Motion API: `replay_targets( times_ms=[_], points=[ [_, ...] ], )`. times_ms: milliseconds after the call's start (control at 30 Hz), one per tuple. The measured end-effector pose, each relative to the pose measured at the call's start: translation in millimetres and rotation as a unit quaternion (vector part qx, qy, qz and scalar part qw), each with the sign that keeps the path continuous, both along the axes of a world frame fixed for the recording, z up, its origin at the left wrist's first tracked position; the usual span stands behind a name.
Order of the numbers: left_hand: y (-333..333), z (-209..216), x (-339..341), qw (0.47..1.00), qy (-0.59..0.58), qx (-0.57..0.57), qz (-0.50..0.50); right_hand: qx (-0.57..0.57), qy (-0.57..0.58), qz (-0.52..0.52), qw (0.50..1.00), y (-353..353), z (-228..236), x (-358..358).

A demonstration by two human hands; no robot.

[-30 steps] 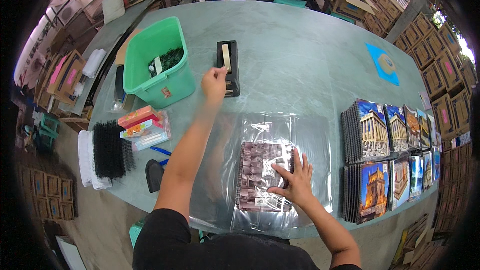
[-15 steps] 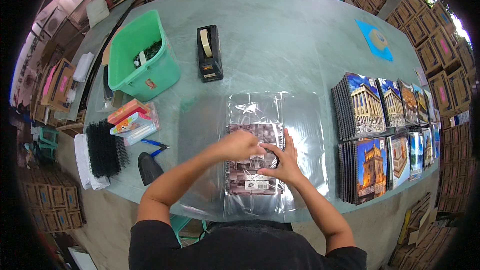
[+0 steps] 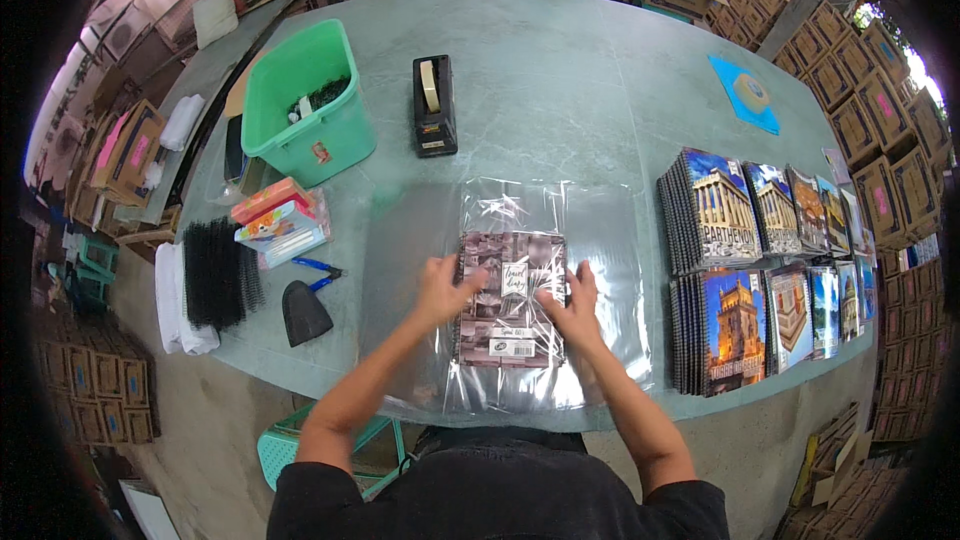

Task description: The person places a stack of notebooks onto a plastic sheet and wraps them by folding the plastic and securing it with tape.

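Note:
A spiral notebook point(image 3: 513, 322) with a brownish-pink photo-collage cover lies upright before me, a white label near its bottom edge. Shiny clear plastic film point(image 3: 500, 202) stretches past its top edge; whether the notebook is inside or on top of it I cannot tell for sure. Beneath are large clear plastic sheets point(image 3: 612, 240). My left hand point(image 3: 445, 292) holds the notebook's left edge, thumb over the cover and fingers partly hidden. On the opposite edge, my right hand point(image 3: 574, 308) has its thumb on the cover and its fingers along the side.
Rows of stacked spiral notebooks point(image 3: 735, 315) stand at the right. Farther back are a tape dispenser point(image 3: 434, 110), a green bin point(image 3: 310, 145) and a tape roll point(image 3: 751, 92) on a blue sheet. Blue-handled pliers point(image 3: 325, 280), a black pouch-like thing point(image 3: 304, 313) and black wire coils point(image 3: 218, 275) lie left.
My left hand, a fist over the middle of the notebook before, has moved to its left edge. My right hand has stayed near the right edge. The cover's centre now shows.

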State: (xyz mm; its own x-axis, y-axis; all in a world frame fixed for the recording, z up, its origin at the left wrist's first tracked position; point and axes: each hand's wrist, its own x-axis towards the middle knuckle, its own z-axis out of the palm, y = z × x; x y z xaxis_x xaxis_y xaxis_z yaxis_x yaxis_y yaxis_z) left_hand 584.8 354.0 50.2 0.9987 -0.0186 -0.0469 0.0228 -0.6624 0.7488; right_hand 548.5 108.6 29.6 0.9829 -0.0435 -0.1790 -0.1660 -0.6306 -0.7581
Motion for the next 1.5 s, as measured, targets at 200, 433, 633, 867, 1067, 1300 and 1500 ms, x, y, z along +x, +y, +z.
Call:
replay_targets(
  times_ms=[200,433,633,867,1067,1300,1500],
  points=[
    [-39,69,-29,0.912,-0.066,-0.399,0.062,0.346,-0.177,-0.061,0.919,13,68,-14],
    [2,73,-17,0.905,0.006,-0.364,-0.219,0.381,-0.001,0.031,0.924,-19,74,-7],
    [25,134,-16,0.960,-0.130,-0.147,-0.200,0.413,-0.040,0.205,0.886,-58,164,30],
    [43,79,-37,0.962,-0.113,-0.198,-0.153,0.124,-0.130,0.411,0.894,-37,248,23],
    [-33,76,-17,0.903,0.023,-0.415,-0.107,0.344,-0.030,-0.103,0.933,-21,65,-19],
    [-20,68,-14,0.880,0.035,-0.468,-0.078,0.384,-0.018,0.023,0.923,-4,77,0],
    [15,165,-30,0.914,-0.378,-0.039,-0.144,0.312,-0.155,0.218,0.912,-43,209,37]
  ],
)
